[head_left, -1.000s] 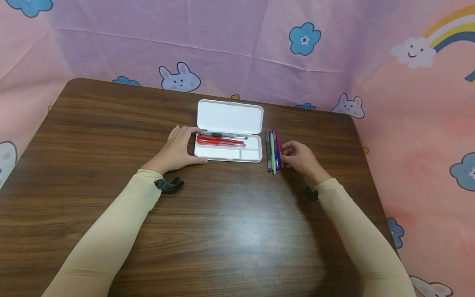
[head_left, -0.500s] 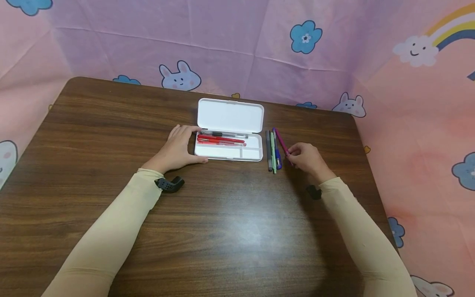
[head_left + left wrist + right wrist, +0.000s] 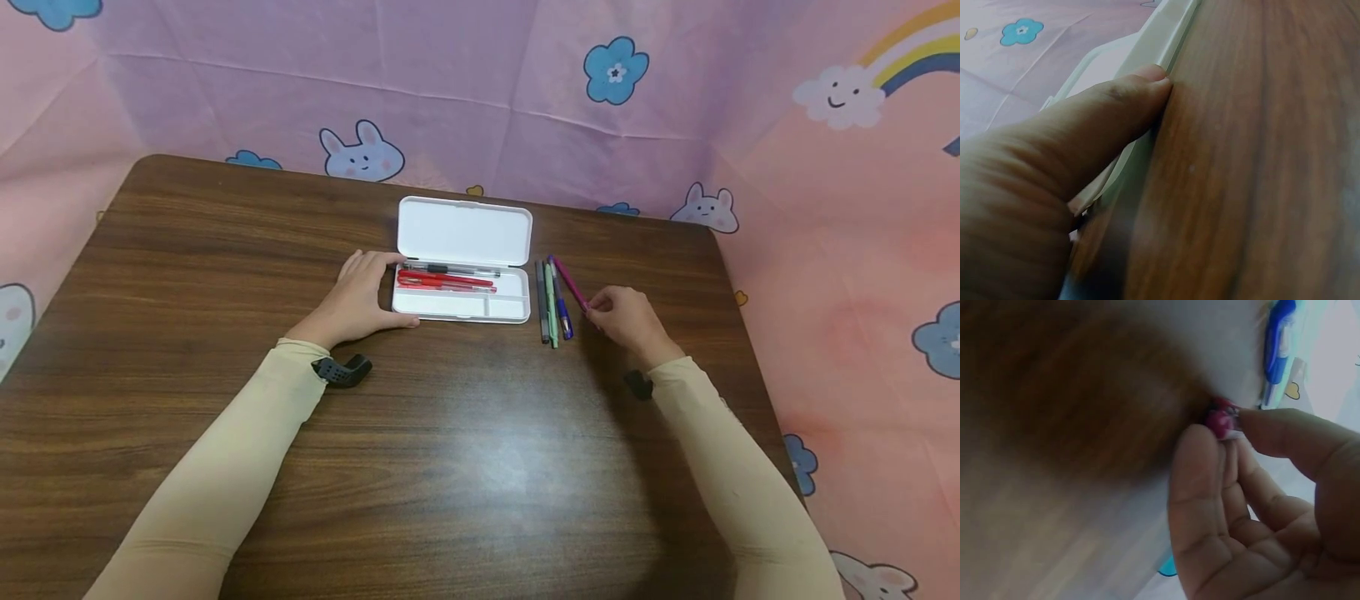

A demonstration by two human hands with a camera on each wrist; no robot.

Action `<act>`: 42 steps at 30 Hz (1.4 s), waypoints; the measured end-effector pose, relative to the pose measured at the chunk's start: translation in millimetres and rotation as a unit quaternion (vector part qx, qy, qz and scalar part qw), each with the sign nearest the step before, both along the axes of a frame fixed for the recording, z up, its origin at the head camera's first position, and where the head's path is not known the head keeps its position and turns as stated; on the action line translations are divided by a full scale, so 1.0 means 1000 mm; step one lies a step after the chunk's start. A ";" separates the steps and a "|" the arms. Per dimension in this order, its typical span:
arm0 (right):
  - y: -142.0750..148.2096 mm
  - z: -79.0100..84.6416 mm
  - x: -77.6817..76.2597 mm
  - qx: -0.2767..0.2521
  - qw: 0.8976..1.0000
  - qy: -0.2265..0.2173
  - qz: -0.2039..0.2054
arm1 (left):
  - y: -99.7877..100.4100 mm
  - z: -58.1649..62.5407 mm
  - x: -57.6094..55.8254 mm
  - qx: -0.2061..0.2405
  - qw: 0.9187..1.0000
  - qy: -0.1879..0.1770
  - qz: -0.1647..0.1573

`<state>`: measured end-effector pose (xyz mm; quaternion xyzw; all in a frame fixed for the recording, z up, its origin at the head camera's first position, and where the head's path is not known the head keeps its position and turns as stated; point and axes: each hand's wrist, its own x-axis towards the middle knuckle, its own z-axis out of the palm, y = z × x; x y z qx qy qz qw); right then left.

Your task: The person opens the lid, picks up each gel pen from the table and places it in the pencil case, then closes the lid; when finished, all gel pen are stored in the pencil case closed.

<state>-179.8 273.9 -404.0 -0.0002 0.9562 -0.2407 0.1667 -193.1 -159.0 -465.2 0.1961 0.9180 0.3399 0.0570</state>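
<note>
An open white pencil case [image 3: 465,231] lies on the table with its lid tipped back. My left hand [image 3: 355,302] grips its left end, the thumb [image 3: 1116,100] along the front wall and the fingers toward the hinge side. Inside lie red pens [image 3: 446,282] and a clear pen with a black grip [image 3: 442,269]. Right of the case, my right hand [image 3: 628,321] pinches the near end of a magenta pen [image 3: 572,284] between thumb and fingertips. The pen slants away from a grey pen [image 3: 542,304], a green pen [image 3: 552,307] and a blue pen [image 3: 562,310] beside it.
The brown wooden table [image 3: 450,467] stretches toward me in front of the case. A patterned cloth [image 3: 480,83] hangs behind the table and along its sides. A small black device is strapped to each wrist.
My right hand has drawn the near end of the magenta pen to the right, away from the other pens, so it now slants. The left hand has stayed on the case.
</note>
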 end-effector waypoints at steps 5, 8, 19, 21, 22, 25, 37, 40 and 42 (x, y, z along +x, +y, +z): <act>0.009 -0.004 0.002 -0.002 1.000 0.023 0.001 | 0.000 -0.001 -0.001 0.001 1.000 0.000 0.001; 0.017 -0.006 0.003 0.004 0.999 0.040 -0.001 | -0.001 -0.001 -0.001 0.001 1.000 0.000 0.002; -0.003 0.011 0.000 -0.039 0.986 0.155 0.055 | -0.002 -0.001 -0.001 0.000 1.000 0.004 0.003; -0.020 0.015 -0.005 -0.045 0.982 0.168 0.074 | -0.002 -0.001 -0.001 0.000 1.000 0.004 0.002; -0.028 0.016 -0.008 -0.044 0.980 0.172 0.087 | -0.002 -0.001 -0.001 0.000 1.000 0.004 0.002; -0.057 0.019 -0.016 -0.034 0.976 0.177 0.126 | -0.002 -0.002 -0.001 0.002 1.000 0.003 0.000; -0.142 0.014 -0.043 0.074 0.943 0.193 0.261 | -0.002 -0.002 0.000 0.003 1.000 0.001 0.002; -0.149 0.013 -0.047 0.079 0.942 0.186 0.267 | -0.002 -0.001 0.000 0.002 1.000 -0.001 0.002; -0.153 0.012 -0.049 0.084 0.942 0.179 0.270 | -0.002 0.000 0.000 0.001 1.000 -0.002 0.002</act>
